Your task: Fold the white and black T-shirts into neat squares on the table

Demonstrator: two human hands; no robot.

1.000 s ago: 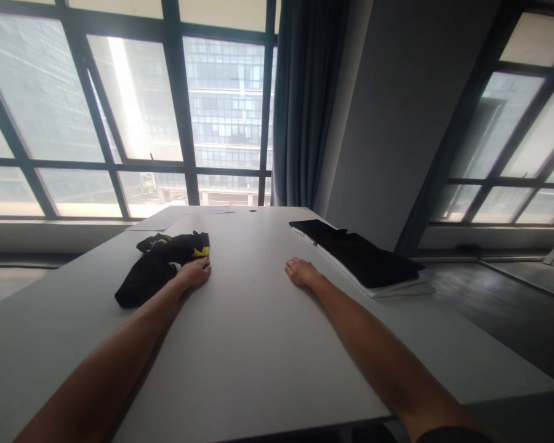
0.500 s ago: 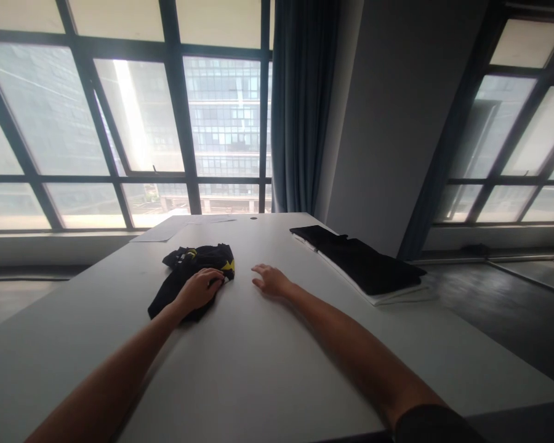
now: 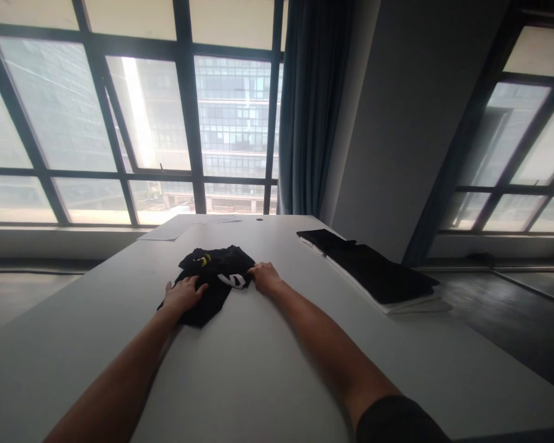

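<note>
A crumpled black garment [image 3: 207, 307] with yellow and white print lies on the white table [image 3: 240, 381] before me. Its exact kind I cannot make out through the folds. Across its near left part rests my left hand [image 3: 183, 295], palm down with the fingers spread. At the garment's right edge, my right hand [image 3: 265, 277] pinches the cloth between thumb and fingers, close to the white print.
To the right lies a stack of folded black cloth [image 3: 378, 271] over white layers, near the table's right edge. White paper sheets [image 3: 166, 230] are at the far left. Beyond the table stand windows, a blue curtain [image 3: 307, 123] and a grey pillar [image 3: 397, 123].
My right hand, apart from the garment before, now grips its right edge. The garment is spread wider to the right, showing the white print. My left hand has shifted left on the cloth.
</note>
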